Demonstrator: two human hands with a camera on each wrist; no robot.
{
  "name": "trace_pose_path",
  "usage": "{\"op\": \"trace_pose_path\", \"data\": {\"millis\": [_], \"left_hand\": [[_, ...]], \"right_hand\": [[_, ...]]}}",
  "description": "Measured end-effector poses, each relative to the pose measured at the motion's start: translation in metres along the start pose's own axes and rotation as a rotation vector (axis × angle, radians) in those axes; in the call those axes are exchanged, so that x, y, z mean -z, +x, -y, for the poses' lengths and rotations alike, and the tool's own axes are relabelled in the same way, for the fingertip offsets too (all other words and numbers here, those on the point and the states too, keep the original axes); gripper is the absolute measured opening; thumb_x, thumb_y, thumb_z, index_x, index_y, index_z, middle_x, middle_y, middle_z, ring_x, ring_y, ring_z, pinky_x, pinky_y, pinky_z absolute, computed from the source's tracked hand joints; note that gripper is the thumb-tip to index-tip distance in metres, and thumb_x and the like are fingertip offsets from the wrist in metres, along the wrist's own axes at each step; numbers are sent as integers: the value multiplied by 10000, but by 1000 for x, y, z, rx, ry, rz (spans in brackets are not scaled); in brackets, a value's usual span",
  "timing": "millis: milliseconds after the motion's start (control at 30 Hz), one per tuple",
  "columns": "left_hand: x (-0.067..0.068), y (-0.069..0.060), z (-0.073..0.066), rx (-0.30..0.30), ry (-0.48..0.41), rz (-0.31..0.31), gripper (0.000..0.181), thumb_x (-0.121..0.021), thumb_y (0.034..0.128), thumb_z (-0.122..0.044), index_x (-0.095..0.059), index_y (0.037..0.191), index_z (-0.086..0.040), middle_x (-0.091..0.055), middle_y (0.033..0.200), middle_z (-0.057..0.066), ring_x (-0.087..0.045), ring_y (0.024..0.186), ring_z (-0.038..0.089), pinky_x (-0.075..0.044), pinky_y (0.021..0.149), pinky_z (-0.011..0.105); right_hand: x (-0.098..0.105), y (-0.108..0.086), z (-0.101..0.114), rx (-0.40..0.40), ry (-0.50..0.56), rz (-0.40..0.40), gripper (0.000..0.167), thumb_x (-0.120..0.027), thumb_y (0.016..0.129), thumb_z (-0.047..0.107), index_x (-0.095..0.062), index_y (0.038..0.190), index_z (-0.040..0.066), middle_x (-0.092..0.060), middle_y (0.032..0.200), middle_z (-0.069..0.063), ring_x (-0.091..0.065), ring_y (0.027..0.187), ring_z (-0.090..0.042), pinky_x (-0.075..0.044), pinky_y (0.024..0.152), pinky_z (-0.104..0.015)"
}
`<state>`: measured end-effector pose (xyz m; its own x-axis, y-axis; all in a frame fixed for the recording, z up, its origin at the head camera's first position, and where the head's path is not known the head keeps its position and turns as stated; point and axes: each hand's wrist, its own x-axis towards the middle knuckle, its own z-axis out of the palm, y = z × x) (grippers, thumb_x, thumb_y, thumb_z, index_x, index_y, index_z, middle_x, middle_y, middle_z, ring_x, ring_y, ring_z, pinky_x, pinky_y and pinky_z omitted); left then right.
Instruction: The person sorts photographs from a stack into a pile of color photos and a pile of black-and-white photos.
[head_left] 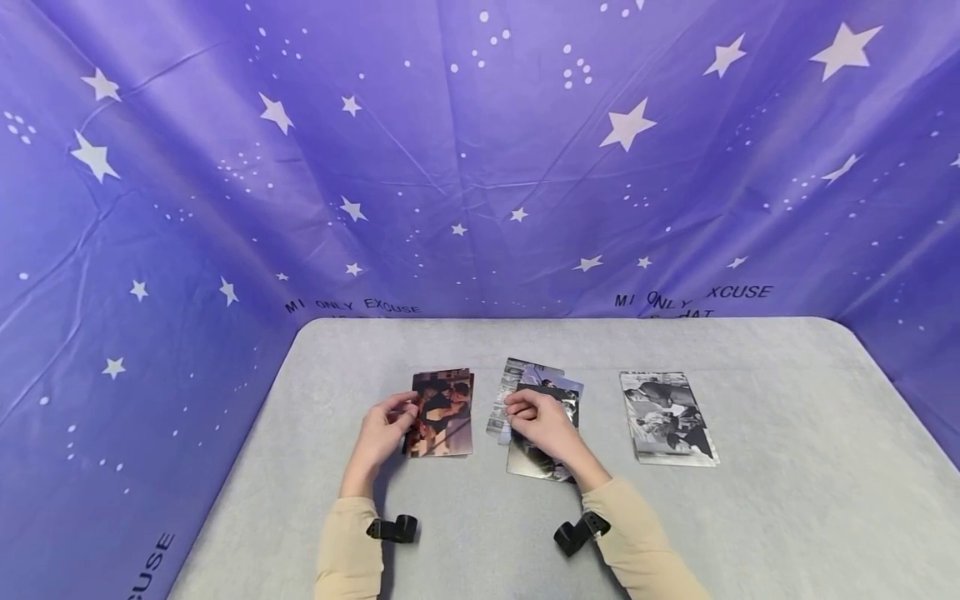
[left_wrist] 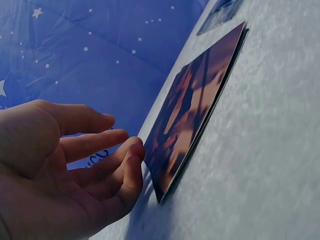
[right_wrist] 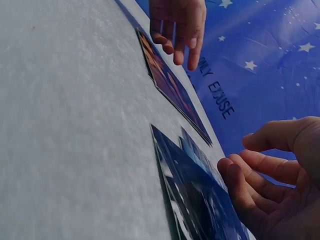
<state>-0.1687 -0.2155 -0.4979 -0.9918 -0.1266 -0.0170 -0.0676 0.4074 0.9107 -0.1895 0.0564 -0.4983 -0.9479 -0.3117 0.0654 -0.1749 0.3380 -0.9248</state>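
Observation:
In the head view my left hand (head_left: 386, 429) is at the left edge of a small stack of reddish-brown colour photo cards (head_left: 446, 417). Its fingers are loosely bent and hold nothing; in the left wrist view the fingertips (left_wrist: 134, 150) come close to the card edge, and I cannot tell if they touch. My right hand (head_left: 543, 421) hovers over or rests on the middle pile, whose top is a dark black-and-white photo card (head_left: 536, 462). Its fingers (right_wrist: 240, 185) are relaxed around nothing. Bluish-grey photo cards (head_left: 517, 375) stick out unevenly beneath, partly covered by the hand.
A third stack of black-and-white photo cards (head_left: 667, 417) lies to the right on the grey cloth-covered table (head_left: 787, 500). Purple star-patterned cloth (head_left: 465, 167) stands behind and at both sides. Black straps with small devices (head_left: 397, 529) sit at both wrists over beige sleeves.

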Motion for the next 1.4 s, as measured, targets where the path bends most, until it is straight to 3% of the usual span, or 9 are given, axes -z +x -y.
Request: {"op": "trace_pose_path", "data": {"millis": [400, 567, 700, 800, 1000, 1267, 1400], "left_hand": [[-12, -6, -11, -20, -81, 39, 287, -608, 919, -5, -621, 1192, 83, -653, 938, 195, -592, 729, 171, -435, 552, 209], [-19, -14, -28, -31, -149, 94, 308, -559, 903, 81, -567, 1203, 154, -621, 955, 296, -557, 647, 178, -425, 488, 215], [-24, -20, -42, -57, -149, 115, 298, -555, 897, 98, -556, 1182, 183, -604, 953, 340, -576, 673, 227, -437, 525, 207], [-31, -20, -37, -74, -148, 110, 287, -559, 899, 88, -566, 1173, 176, -618, 941, 314, -598, 729, 232, -451, 579, 204], [-49, -18, -20, -40, -221, 131, 290, -583, 907, 50, -598, 1189, 112, -646, 930, 227, -595, 710, 154, -455, 520, 217], [-72, -21, -23, -73, -237, 204, 291, -599, 922, 12, -594, 1192, 119, -646, 953, 252, -656, 784, 312, -473, 553, 205], [-81, -26, -35, -89, -290, 253, 290, -558, 912, 76, -563, 1188, 165, -621, 976, 306, -643, 825, 394, -562, 666, 349]], "right_hand": [[18, -12, -7, -63, 51, -63, 226, -647, 819, -64, -649, 1045, -78, -678, 919, -147, -631, 777, -156, -503, 701, -211], [26, -18, -10, -85, 43, -86, 230, -648, 819, -64, -646, 1049, -76, -675, 928, -158, -595, 748, -137, -464, 652, -193], [31, -23, -12, -101, 13, -88, 245, -640, 809, -59, -647, 1054, -66, -676, 920, -126, -604, 755, -137, -470, 659, -208], [36, -28, -13, -110, -9, -93, 257, -646, 803, -55, -648, 1060, -62, -673, 919, -111, -610, 763, -142, -483, 675, -220], [46, -35, -19, -97, 2, -130, 275, -650, 808, -63, -646, 1082, -79, -671, 952, -149, -625, 788, -159, -497, 716, -217], [60, -45, -24, -95, 43, -161, 290, -658, 815, -71, -622, 1099, -119, -660, 986, -212, -628, 804, -161, -497, 741, -206], [65, -50, -25, -126, 49, -176, 323, -675, 825, -57, -608, 1135, -119, -655, 1028, -217, -634, 853, -208, -488, 765, -199]]}}
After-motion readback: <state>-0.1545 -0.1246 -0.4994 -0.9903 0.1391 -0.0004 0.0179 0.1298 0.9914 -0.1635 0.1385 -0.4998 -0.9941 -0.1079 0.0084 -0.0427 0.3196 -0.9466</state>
